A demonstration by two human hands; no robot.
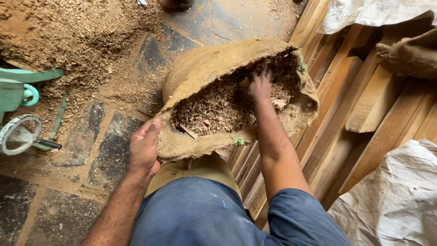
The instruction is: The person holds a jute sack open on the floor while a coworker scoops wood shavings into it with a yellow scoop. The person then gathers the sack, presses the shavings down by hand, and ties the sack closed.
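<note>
A brown burlap sack [205, 64] stands open on the floor in front of me, filled with wood chips and shavings [214, 109]. My left hand [144, 148] grips the sack's rolled near rim at its left side. My right hand [260, 84] reaches down into the sack's mouth, fingers spread and pressed into the chips near the far side. Whether the right hand holds any chips, I cannot tell.
A heap of sawdust [68, 36] covers the floor at upper left. A green machine with a handwheel [18, 132] stands at the left edge. Stacked wooden planks [359, 100] lie to the right, with white woven sacks [396, 200] and another burlap sack [412, 54] beside them.
</note>
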